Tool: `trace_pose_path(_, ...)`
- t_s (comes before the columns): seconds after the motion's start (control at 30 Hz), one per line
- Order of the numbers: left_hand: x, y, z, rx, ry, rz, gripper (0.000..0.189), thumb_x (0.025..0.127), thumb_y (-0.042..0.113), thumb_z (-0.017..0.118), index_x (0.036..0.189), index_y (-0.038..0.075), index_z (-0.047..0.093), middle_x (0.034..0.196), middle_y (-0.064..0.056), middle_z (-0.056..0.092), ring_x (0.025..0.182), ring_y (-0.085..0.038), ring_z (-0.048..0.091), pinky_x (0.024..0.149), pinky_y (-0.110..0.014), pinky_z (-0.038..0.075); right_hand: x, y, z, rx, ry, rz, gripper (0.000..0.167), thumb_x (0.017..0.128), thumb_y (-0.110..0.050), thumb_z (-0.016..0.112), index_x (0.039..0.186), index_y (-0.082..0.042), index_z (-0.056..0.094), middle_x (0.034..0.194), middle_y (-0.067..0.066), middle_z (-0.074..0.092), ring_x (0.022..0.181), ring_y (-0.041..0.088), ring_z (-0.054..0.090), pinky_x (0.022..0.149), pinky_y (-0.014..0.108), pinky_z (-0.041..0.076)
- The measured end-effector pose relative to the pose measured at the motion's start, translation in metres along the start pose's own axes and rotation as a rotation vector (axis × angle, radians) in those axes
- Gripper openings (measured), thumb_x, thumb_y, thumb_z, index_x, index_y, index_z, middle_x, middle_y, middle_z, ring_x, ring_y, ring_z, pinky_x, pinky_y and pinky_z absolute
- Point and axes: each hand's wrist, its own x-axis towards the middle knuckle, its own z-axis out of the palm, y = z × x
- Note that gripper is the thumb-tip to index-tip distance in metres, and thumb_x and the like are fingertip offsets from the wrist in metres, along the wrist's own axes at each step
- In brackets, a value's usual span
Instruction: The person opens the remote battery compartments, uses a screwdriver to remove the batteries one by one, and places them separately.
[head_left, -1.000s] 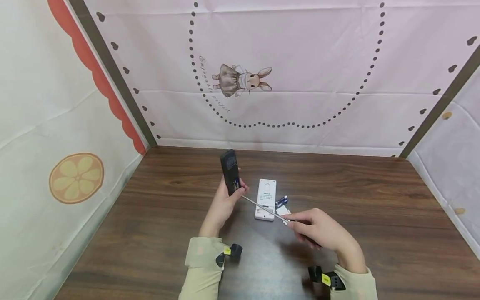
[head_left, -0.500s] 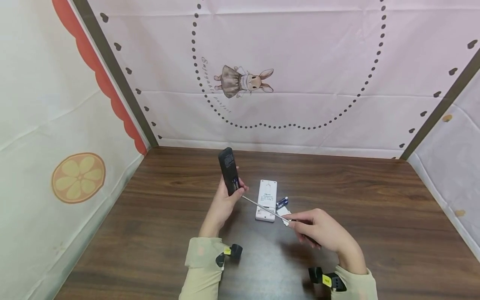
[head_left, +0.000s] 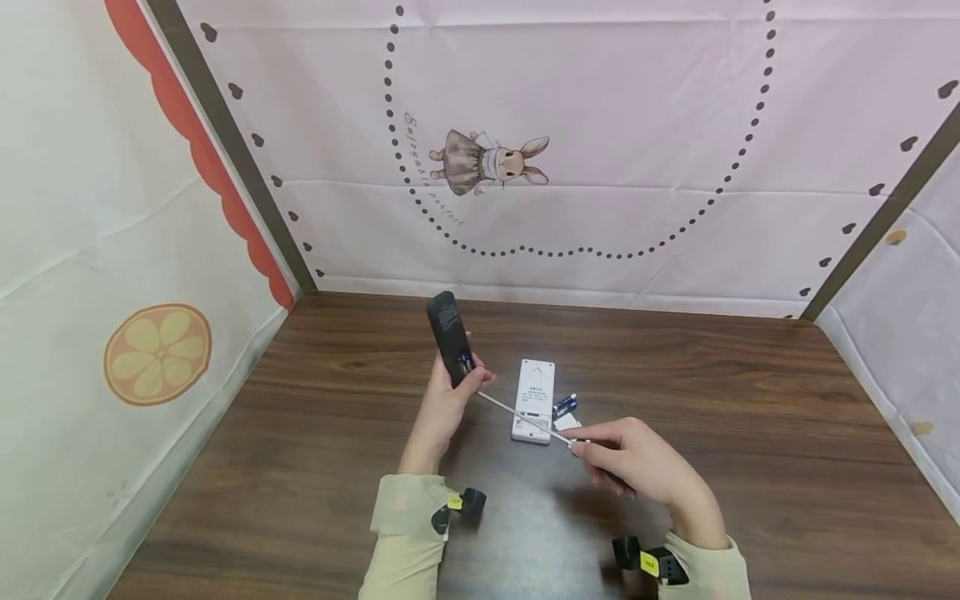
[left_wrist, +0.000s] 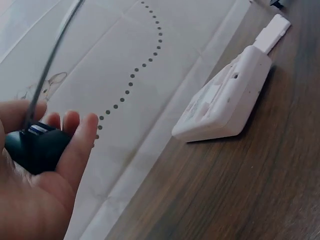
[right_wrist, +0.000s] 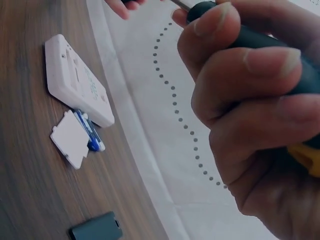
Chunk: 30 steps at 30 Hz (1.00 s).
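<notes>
My left hand [head_left: 438,417] grips a black remote control [head_left: 448,329], raised above the table with its back towards me. Its battery compartment [head_left: 466,361] is uncovered, and battery ends show inside. A screwdriver [head_left: 517,412] is held in my right hand [head_left: 645,458], fingers curled round its dark handle [right_wrist: 255,37]. The thin metal shaft runs across to the remote's lower end. In the left wrist view it meets the remote by the compartment; the exact tip is hidden.
A white remote control [head_left: 535,387] lies face down on the wooden table [head_left: 337,417]. Beside it are blue batteries [head_left: 565,406] and a white battery cover [right_wrist: 70,139]. A dark cover-like piece [right_wrist: 97,227] lies nearby in the right wrist view. Patterned cloth [head_left: 600,167] walls the back.
The black remote has shifted slightly left and tilted a little more that way in my left hand. My right hand has moved slightly left with the screwdriver.
</notes>
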Motion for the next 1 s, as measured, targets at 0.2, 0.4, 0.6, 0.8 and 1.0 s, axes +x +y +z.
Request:
trace_pose_path(0.2, 0.004, -0.005, 0.0, 0.043, -0.04, -0.014, 0.048, 0.089, 0.012, 0.054, 0.132, 0.024, 0.036, 0.099, -0.014, 0.05, 0.094, -0.03, 0.058, 0.087, -0.034, 0.044, -0.003, -0.002, -0.002, 0.006, -0.012, -0.003, 0.021, 0.09, -0.032, 0.052, 0.108, -0.029, 0.063, 0.053, -0.001, 0.05, 0.036, 0.011, 0.038, 0.031, 0.029, 0.034)
trace_pose_path(0.4, 0.003, -0.004, 0.005, 0.043, -0.029, -0.018, 0.047, 0.09, 0.011, 0.053, 0.132, 0.023, 0.036, 0.097, -0.015, 0.049, 0.092, -0.031, 0.058, 0.085, -0.036, 0.045, 0.002, 0.001, 0.001, -0.007, -0.01, -0.001, 0.023, 0.087, -0.04, 0.053, 0.104, -0.029, 0.064, 0.052, 0.0, 0.05, 0.035, 0.013, 0.039, 0.031, 0.03, 0.033)
trace_pose_path(0.6, 0.003, -0.004, -0.001, 0.088, 0.093, -0.027, 0.041, 0.089, 0.017, 0.056, 0.127, 0.023, 0.042, 0.094, -0.013, 0.054, 0.085, -0.027, 0.061, 0.081, -0.046, 0.046, -0.003, -0.004, 0.0, -0.001, 0.022, 0.005, 0.02, 0.089, -0.032, 0.054, 0.106, -0.028, 0.063, 0.053, 0.001, 0.05, 0.036, 0.011, 0.038, 0.031, 0.029, 0.033)
trace_pose_path(0.8, 0.005, -0.005, 0.003, 0.074, 0.047, -0.01, 0.043, 0.089, 0.015, 0.056, 0.128, 0.016, 0.04, 0.095, -0.014, 0.052, 0.084, -0.029, 0.059, 0.08, -0.042, 0.048, -0.008, -0.024, -0.003, 0.019, 0.002, 0.01, 0.02, 0.091, -0.022, 0.053, 0.108, -0.02, 0.063, 0.056, 0.013, 0.052, 0.037, 0.009, 0.038, 0.033, 0.026, 0.034)
trace_pose_path(1.0, 0.006, -0.01, 0.005, 0.034, 0.084, -0.001, 0.041, 0.087, 0.016, 0.058, 0.125, 0.015, 0.041, 0.089, -0.017, 0.053, 0.077, -0.027, 0.06, 0.076, -0.046, 0.048, -0.006, -0.018, -0.002, 0.02, -0.004, 0.023, 0.02, 0.091, -0.023, 0.052, 0.108, -0.021, 0.063, 0.054, 0.006, 0.05, 0.036, 0.01, 0.037, 0.032, 0.026, 0.032)
